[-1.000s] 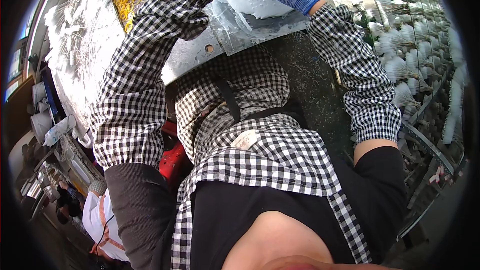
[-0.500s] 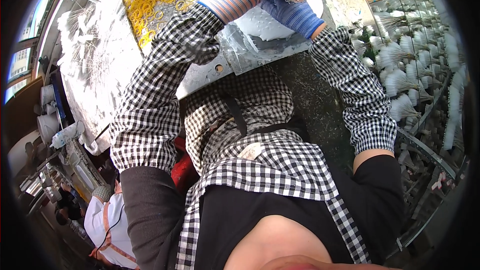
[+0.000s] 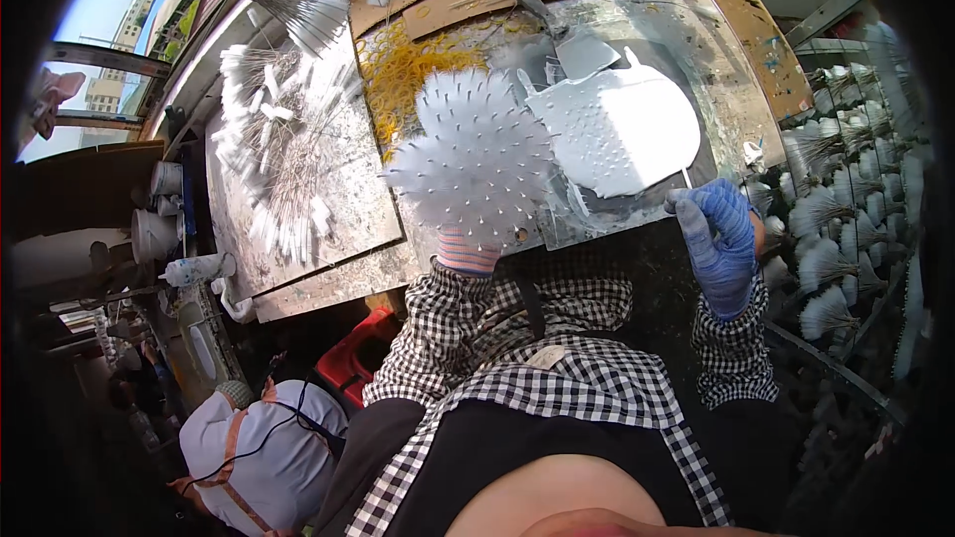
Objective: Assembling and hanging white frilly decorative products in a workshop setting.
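Note:
A full bundle of white-bristled wire brushes (image 3: 473,159) fans out with its tips toward me, each dotted with white paste. Beneath it, my left hand (image 3: 466,252) in a pink-and-blue striped glove is closed around the bundle's stems, its fingers hidden. My right hand (image 3: 718,249), in a blue glove smeared white, is apart from the bundle at the table's right front edge. Its fingertips pinch together at a thin white piece (image 3: 686,177), too small to name surely. Just beyond lies a thick white paste slab (image 3: 627,129), pitted with small dents on its left part.
Yellow rubber bands (image 3: 398,70) are heaped behind the bundle. Loose white brushes (image 3: 284,159) cover the board at left. A scraper (image 3: 582,52) rests at the paste's far edge. Brush bundles (image 3: 826,264) fill racks at right. Another person (image 3: 264,452) is at lower left.
The bundle, earlier gripped over the paste with its wire loops up, is now lifted left and turned tips toward me. My right hand has let go of it and moved right and nearer.

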Tool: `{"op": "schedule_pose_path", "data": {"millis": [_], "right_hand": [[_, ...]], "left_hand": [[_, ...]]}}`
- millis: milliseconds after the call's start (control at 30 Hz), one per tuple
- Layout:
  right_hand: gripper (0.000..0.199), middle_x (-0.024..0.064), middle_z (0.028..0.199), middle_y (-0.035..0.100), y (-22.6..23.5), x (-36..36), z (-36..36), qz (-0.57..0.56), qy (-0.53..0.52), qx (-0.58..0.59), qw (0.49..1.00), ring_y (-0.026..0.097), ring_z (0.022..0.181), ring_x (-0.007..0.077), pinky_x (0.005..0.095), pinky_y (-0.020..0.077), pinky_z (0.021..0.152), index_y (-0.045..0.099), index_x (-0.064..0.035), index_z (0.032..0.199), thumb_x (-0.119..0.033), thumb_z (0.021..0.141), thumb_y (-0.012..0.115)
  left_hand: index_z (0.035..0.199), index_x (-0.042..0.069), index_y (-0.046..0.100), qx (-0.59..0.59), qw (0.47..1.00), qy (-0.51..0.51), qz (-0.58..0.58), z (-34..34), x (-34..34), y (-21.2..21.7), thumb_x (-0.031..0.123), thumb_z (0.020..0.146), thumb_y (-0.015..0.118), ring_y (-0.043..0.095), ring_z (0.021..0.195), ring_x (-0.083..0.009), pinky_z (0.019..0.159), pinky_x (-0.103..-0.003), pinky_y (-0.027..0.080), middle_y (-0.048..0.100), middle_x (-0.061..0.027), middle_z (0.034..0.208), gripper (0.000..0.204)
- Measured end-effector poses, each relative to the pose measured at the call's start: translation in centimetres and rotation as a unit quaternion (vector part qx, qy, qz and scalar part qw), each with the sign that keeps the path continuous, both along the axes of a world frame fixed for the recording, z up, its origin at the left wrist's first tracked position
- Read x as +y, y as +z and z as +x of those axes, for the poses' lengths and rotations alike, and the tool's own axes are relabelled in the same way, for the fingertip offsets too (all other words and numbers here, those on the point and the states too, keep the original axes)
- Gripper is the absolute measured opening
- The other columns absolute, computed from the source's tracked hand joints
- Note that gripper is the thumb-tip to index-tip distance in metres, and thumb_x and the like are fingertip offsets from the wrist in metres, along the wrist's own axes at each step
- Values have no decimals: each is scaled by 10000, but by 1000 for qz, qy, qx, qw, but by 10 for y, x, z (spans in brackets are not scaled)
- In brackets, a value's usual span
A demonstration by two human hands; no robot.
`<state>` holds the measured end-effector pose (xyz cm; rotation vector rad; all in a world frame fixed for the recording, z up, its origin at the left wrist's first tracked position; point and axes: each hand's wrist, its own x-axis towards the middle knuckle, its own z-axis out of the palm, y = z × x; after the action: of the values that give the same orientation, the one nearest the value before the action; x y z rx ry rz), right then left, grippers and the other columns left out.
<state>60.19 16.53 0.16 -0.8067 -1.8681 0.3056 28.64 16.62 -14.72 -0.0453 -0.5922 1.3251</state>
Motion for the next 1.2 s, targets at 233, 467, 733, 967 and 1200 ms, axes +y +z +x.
{"op": "schedule_pose_path", "data": {"millis": [233, 467, 733, 967, 1200], "right_hand": [[54, 72, 793, 681, -8, 0, -20, -66, 58, 0, 996, 628, 712, 158, 278, 495, 662, 717, 27, 919, 6, 906, 669], [59, 95, 749, 670, -10, 0, -34, -75, 76, 9, 994, 644, 656, 207, 315, 506, 626, 704, 25, 850, -13, 840, 748], [65, 84, 731, 658, -19, -2, -32, -93, 70, 16, 993, 632, 647, 194, 312, 500, 621, 712, 17, 858, -35, 845, 749], [71, 62, 679, 623, -24, 1, -34, -100, 100, 22, 990, 591, 606, 175, 315, 474, 583, 722, 2, 862, -63, 851, 749], [86, 68, 673, 619, -32, 2, -28, -98, 87, 0, 991, 589, 599, 190, 322, 476, 582, 717, -6, 841, -83, 853, 753]], "left_hand": [[1562, 138, 236, 117, 980, -23, 157, 24, -8, -21, 436, 1073, 263, 299, 1441, -314, 1205, -489, 250, 286, -105, 1593, 573], [1566, 147, 225, 63, 991, -23, 115, 34, -19, -1, 481, 1061, 271, 294, 1444, -321, 1204, -496, 251, 280, -103, 1595, 608], [1547, 147, 268, 338, 938, 75, -32, 21, -13, -11, 503, 1050, 281, 327, 1418, -330, 1179, -505, 287, 328, -114, 1566, 611], [1383, 132, 504, 456, 836, 273, -138, -20, 17, -55, 584, 994, 378, 474, 1268, -305, 1054, -499, 410, 487, -109, 1417, 610], [1351, 75, 527, 404, 852, 241, -228, -2, -5, 29, 675, 945, 430, 568, 1156, -297, 1032, -449, 439, 604, -109, 1275, 731]]}}
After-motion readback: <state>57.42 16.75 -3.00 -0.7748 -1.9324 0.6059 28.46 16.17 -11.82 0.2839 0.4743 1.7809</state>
